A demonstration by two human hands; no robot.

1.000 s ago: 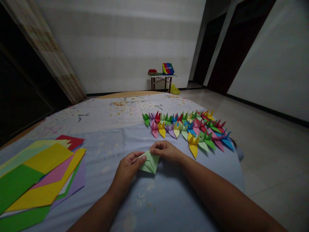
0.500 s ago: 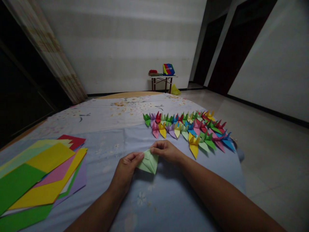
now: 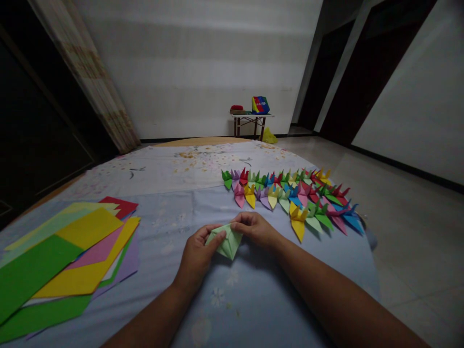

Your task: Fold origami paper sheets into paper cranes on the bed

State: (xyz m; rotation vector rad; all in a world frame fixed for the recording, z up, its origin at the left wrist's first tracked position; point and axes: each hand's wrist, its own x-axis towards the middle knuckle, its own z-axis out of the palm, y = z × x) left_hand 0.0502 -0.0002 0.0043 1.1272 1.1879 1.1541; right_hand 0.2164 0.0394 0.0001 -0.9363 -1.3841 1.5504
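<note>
A pale green piece of folded origami paper (image 3: 229, 245) is held between my two hands over the blue cloth, its pointed end toward me. My left hand (image 3: 202, 247) pinches its left side, the thumb lying flat across the upper face near a crease. At the upper right corner, my right hand (image 3: 256, 229) grips the paper between thumb and fingers. The fingers behind the paper are partly hidden. Beyond my right hand stand several rows of folded paper cranes (image 3: 297, 220) in many colours.
To the left lies a loose, overlapping stack of coloured paper sheets (image 3: 90, 227). A flowered tablecloth (image 3: 163, 164) covers the round table. Against the far wall, a small table (image 3: 253, 115) carries a colourful bag (image 3: 260, 105); a yellow bag (image 3: 268, 136) sits beside it on the floor.
My left thumb has slid from the paper's left edge inward onto its upper middle. My right hand keeps its grip. The whole view has shifted slightly, with things appearing further right.
</note>
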